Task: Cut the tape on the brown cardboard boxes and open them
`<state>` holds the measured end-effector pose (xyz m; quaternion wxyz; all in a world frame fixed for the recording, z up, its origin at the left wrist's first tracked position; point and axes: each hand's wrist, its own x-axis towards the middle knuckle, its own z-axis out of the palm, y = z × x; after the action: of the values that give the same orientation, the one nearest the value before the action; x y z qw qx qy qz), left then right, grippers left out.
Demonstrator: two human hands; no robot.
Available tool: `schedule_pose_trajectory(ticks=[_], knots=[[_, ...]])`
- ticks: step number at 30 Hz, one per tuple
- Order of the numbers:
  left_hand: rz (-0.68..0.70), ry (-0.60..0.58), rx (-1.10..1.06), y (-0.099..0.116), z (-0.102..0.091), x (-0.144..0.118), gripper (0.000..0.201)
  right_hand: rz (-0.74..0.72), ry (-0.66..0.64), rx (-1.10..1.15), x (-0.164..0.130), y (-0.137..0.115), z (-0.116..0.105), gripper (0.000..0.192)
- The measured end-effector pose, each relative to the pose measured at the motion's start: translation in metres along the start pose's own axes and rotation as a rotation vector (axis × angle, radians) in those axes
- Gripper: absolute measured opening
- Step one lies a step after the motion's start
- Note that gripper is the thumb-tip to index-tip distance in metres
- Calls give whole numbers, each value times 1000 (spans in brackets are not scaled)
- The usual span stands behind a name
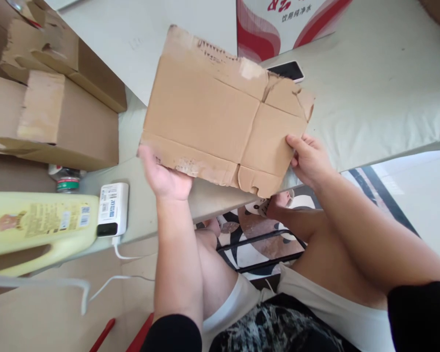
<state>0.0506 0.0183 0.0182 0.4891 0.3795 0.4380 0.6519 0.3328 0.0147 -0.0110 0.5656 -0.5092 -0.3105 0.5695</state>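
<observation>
So our hands are well apart, holding a creased cardboard piece (205, 112) between them, tilted up over the edge of the table (370, 112). Our right hand (310, 159) pinches its right edge, thumb on top; our left hand (168, 178) sits palm up at the lower left corner, fingers hidden underneath, so we can't tell how tight that grip is. Farther back, the red-and-white box (289, 29) reads 饮用纯净水, and we can't make out the small print on the yellow jug (47, 220)

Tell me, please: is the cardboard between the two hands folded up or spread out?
Spread out: the cardboard shows its panels side by side, with creases between them; its underside is hidden.
</observation>
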Motion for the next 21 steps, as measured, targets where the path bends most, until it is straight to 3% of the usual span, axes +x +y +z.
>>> schedule_pose_trajectory(ticks=[4,7,10,12,16,21], knots=[[-14,139,21,-10,-4,8,46,160,-173,-10,-8,-3,-1,42],[-11,161,-18,-10,-4,9,46,162,-206,-17,-13,-7,-4,42],[-14,130,-96,-5,-2,7,56,85,-96,12,-17,-7,-3,44],[-86,143,-150,-3,-2,6,58,58,28,43,-23,-4,1,42],[-317,322,-184,0,-5,7,47,27,157,31,-42,3,4,37],[-359,310,-224,12,-9,4,35,-145,404,-48,-72,-25,-33,33]])
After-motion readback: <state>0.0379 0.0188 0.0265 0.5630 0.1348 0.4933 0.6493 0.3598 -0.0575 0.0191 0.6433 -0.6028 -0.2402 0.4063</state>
